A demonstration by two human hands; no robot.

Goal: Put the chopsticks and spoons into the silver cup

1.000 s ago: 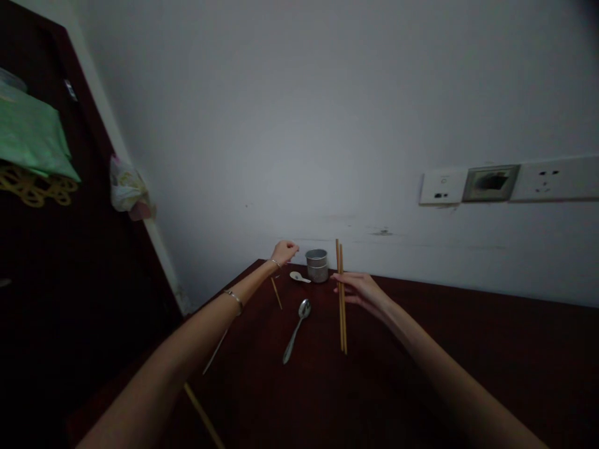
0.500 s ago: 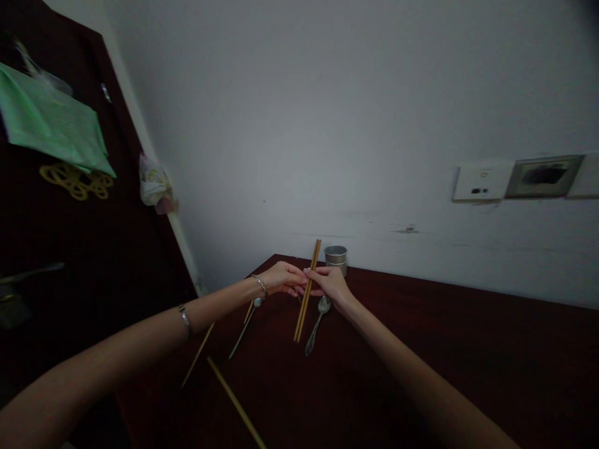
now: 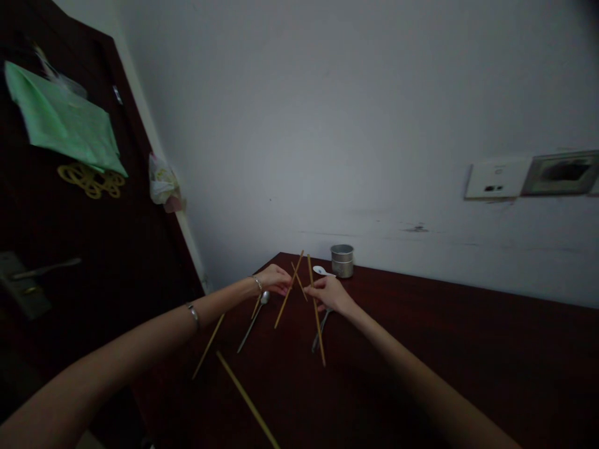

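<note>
Wall (image 3: 327,137), pale and scuffed low down, behind everything and cut off above and at the right. Dark door (image 3: 75,231) at the left, lower part lost in shadow. Dark table (image 3: 505,349) beneath both arms, near edge hard to make out. Green cloth (image 3: 70,118) hung on the door, with a looped yellow piece half hidden under its hem. Wall plates at the right — one socket plate (image 3: 497,179), one framed plate (image 3: 564,173), a third barely in at the border. Plastic bag (image 3: 162,181) beside the door frame, contents unclear. Left hand (image 3: 275,279) with fingers pinched narrow on one slanting chopstick (image 3: 282,310), exact fingertip contact too dim to tell. Right hand (image 3: 330,294) likewise drawn in, thumb and fingers on a second chopstick (image 3: 318,327), apart from the first. Metal cup (image 3: 342,262) upright near the wall. Nearest stick (image 3: 248,399) cut off at the bottom; another stick (image 3: 208,349) running up behind the left forearm. Long-handled spoon (image 3: 253,324) near the left wrist. Further spoon (image 3: 321,337) behind the right-hand chopstick, bowl hidden by the hand. White spoon (image 3: 322,270) just beside the cup, partly covered. Short stick (image 3: 302,289) between the hands — whether lying flat, cannot tell.
</note>
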